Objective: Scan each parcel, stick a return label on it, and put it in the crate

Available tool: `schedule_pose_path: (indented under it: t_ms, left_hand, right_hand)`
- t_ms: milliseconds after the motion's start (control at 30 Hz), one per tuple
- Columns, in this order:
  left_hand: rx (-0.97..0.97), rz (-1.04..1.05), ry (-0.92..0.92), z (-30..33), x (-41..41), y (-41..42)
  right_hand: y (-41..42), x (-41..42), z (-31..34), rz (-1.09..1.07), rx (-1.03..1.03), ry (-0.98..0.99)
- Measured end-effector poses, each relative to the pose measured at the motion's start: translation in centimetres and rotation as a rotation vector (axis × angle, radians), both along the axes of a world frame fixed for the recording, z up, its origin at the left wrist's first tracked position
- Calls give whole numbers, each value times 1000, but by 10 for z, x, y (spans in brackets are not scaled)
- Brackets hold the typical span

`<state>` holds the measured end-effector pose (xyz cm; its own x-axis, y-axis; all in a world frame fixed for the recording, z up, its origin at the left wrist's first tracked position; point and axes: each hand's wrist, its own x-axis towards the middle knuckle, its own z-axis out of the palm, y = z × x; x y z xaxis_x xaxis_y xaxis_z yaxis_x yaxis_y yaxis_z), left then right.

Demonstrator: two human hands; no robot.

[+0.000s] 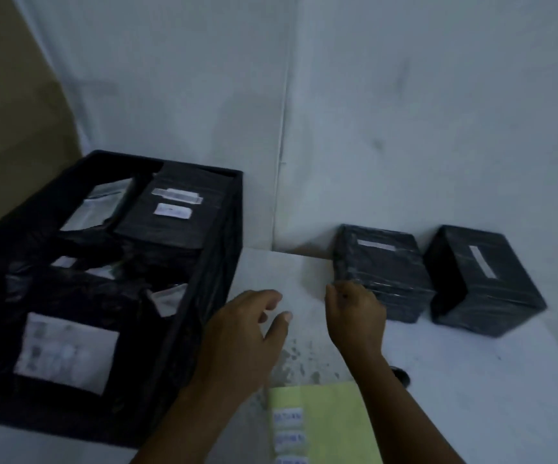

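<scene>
A black crate point(227, 249) stands at the left and holds several black-wrapped parcels with white labels. Two more black parcels sit on the white table by the wall: the nearer parcel point(384, 262) and the far-right parcel point(481, 279), each with a white strip on top. My left hand point(247, 336) hovers beside the crate's right wall, fingers relaxed, holding nothing. My right hand point(354, 313) is just left of the nearer parcel, fingers loosely curled, holding nothing that I can see. A yellow label sheet point(331, 423) with white labels lies under my forearms.
The white wall stands close behind the parcels. A small dark object point(401, 375) shows partly behind my right forearm. Bare tabletop point(471, 380) stretches to the right of my arms.
</scene>
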<state>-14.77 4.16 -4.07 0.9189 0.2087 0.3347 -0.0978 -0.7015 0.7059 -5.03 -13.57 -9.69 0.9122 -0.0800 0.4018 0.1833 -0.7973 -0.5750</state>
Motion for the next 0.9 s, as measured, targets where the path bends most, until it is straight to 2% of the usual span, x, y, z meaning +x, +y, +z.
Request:
schedule_pose_path:
  t_ms: [267, 467, 667, 800, 900]
  left_hand:
    - [-166, -93, 373, -69, 80, -85]
    - [-193, -83, 456, -84, 147, -139]
    - [-255, -15, 533, -100, 203, -177]
    - [-325, -74, 597, -112, 224, -190]
    - [-351, -61, 579, -117, 230, -186]
  right_hand:
    - [-117, 17, -36, -191, 94, 132]
    - [-166, 51, -48, -299, 217, 258]
    - [-189, 91, -57, -290, 411, 407]
    - [-203, 106, -66, -331, 409, 459]
    - [-203, 110, -69, -346, 325, 513]
